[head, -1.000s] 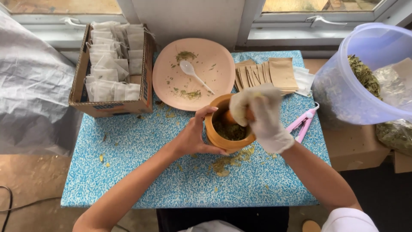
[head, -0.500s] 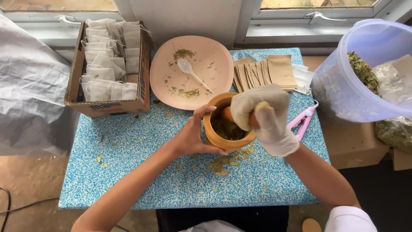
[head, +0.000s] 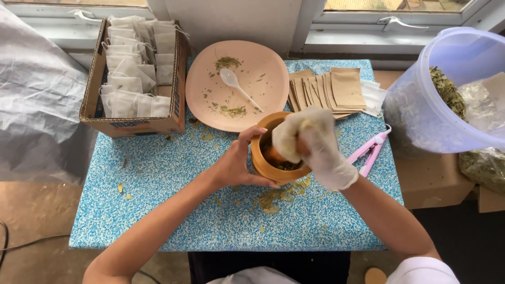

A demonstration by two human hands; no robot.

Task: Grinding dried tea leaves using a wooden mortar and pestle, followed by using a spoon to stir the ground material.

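Note:
A wooden mortar (head: pixel 263 167) stands in the middle of the blue speckled table (head: pixel 158 210), with crushed green leaves inside. My left hand (head: pixel 236 163) is bare and wraps around the mortar's left side. My right hand (head: pixel 313 144) wears a white glove and is closed on a wooden pestle (head: pixel 273 154), whose lower end is down in the mortar. The glove hides most of the pestle and the mortar's right rim. Leaf crumbs (head: pixel 276 199) lie on the table just in front of the mortar.
Behind the mortar sit a pink plate (head: pixel 263 89) with a white spoon (head: pixel 239 89) and leaf bits, a cardboard box (head: pixel 131 126) of white filter bags, and fanned brown paper sachets (head: pixel 329 90). Pink clips (head: pixel 370 151) and a clear tub (head: pixel 431 105) of dried leaves are at right.
My gloved right hand has pushed the pestle down and leftward into the mortar. My left hand has kept its hold on the mortar.

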